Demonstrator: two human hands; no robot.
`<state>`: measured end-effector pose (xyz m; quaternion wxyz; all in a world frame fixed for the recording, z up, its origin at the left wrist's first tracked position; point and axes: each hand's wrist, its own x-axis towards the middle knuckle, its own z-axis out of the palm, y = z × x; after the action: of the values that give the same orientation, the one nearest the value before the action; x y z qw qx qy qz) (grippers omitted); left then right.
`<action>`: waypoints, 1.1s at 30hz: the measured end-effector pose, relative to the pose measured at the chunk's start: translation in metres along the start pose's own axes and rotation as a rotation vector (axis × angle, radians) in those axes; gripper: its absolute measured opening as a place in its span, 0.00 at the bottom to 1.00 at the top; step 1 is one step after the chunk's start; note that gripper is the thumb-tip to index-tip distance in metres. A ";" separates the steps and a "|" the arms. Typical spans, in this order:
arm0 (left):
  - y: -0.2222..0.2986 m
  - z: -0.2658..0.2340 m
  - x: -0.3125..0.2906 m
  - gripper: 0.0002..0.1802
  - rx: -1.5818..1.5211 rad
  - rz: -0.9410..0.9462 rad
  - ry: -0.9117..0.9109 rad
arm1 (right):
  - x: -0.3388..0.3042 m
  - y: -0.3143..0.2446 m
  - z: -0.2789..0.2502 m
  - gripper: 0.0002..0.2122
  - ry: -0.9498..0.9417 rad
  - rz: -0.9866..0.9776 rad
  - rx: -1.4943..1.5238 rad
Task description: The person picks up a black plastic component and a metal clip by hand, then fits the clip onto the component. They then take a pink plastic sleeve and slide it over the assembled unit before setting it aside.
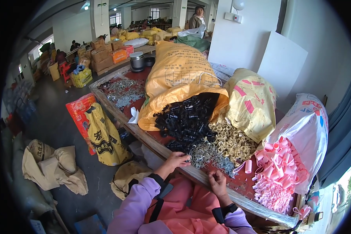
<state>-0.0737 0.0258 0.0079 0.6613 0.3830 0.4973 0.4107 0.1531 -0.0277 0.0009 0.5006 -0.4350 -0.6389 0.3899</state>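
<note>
A: How were the hands placed?

B: The left hand (176, 159) was held at the near edge of the red-surfaced, wood-rimmed tabletop (243, 181), its fingers closed; a small dark piece (188, 158) seemed to be pinched at the fingertips, though its shape could not be made out. The right hand (217, 182) was curled near the same edge; whether anything was gripped in it could not be told.

A: What was heaped around them?

B: Small curved silvery metal pieces (208, 154) were piled just beyond both hands. Behind these, glossy black plastic pieces (185, 123) were spread from the mouth of an orange woven sack (179, 66), with beige ring-shaped pieces (231, 141) heaped to their right. Farther right, pink plastic tubes (281, 160) were massed.

A: What could have gone wrong?

B: The dark piece could have been dropped through a loosened pinch. Silvery pieces could have been swept over the edge by a wrist, and neighbouring heaps mixed by careless reaching, since their borders were touching. More black pieces could have been spilled if the sack were nudged.
</note>
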 end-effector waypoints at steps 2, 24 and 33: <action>-0.001 0.000 0.000 0.13 -0.009 -0.011 0.011 | 0.001 0.001 0.000 0.03 -0.006 -0.002 0.011; 0.008 0.006 -0.008 0.11 -0.014 -0.019 0.030 | 0.001 -0.014 0.007 0.04 -0.040 -0.148 -0.340; 0.005 0.002 -0.003 0.11 -0.043 0.002 0.009 | 0.008 -0.011 0.016 0.04 0.000 -0.276 -0.434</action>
<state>-0.0730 0.0251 0.0142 0.6667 0.3675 0.4909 0.4235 0.1345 -0.0245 0.0107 0.4438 -0.4408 -0.7611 0.1716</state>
